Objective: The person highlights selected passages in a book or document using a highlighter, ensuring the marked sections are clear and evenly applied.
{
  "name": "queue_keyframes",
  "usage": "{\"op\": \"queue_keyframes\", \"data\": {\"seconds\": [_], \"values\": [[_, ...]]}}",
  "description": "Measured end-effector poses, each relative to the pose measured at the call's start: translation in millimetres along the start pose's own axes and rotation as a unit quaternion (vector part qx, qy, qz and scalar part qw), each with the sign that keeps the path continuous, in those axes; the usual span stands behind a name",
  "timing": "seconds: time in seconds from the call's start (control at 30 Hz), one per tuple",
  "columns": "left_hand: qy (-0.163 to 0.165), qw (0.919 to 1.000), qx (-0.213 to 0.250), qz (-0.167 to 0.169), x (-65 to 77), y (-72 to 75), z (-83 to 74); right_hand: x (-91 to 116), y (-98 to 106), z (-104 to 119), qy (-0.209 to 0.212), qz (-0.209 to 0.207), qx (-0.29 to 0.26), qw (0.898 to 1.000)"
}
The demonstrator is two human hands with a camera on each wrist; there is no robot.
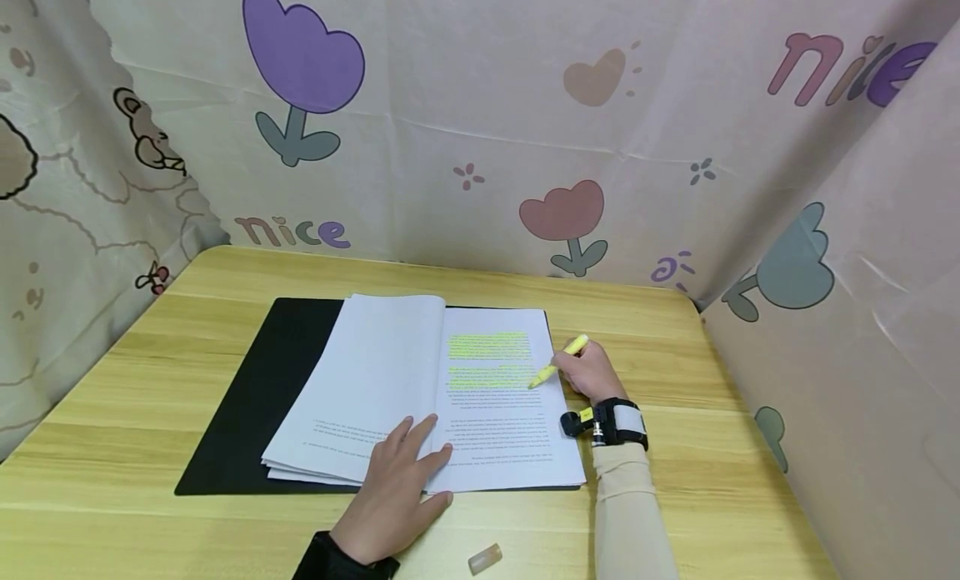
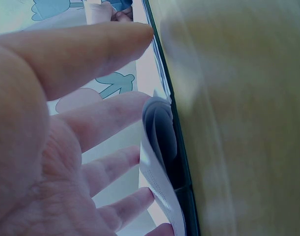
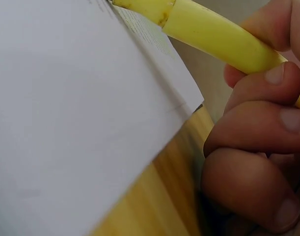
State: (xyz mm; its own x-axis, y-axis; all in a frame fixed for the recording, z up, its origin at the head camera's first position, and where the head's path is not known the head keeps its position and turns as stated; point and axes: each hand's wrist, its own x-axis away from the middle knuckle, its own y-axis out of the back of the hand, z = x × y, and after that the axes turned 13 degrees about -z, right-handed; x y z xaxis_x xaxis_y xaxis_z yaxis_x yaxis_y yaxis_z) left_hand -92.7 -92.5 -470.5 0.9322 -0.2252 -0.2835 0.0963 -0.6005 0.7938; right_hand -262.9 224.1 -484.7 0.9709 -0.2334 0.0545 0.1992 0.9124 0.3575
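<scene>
My right hand (image 1: 592, 372) pinches a yellow highlighter (image 1: 558, 362), its tip against the right-hand page (image 1: 495, 438) near the end of a line. Yellow marking covers the upper lines of print on that page. In the right wrist view the fingers curl round the highlighter (image 3: 218, 39). My left hand (image 1: 397, 488) lies with fingers spread across the lower middle of the open stack of printed sheets, by the fold. Up close in the left wrist view, the left hand's fingers (image 2: 105, 118) stretch straight onto the paper, whose edge (image 2: 159, 177) curls up at the fold.
A black folder or board (image 1: 240, 413) lies under the papers and shows on the left. The loose highlighter cap (image 1: 485, 558) rests near the table's front edge. Around the wooden table (image 1: 112, 447) hangs a patterned cloth (image 1: 450, 80).
</scene>
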Motion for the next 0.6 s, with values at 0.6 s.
{"op": "queue_keyframes", "data": {"seconds": [0.6], "values": [[0.0,0.9999,-0.007,0.015,-1.6,1.2,-0.1,27.5,-89.2,31.4,-0.016,0.101,-0.16,0.982]]}}
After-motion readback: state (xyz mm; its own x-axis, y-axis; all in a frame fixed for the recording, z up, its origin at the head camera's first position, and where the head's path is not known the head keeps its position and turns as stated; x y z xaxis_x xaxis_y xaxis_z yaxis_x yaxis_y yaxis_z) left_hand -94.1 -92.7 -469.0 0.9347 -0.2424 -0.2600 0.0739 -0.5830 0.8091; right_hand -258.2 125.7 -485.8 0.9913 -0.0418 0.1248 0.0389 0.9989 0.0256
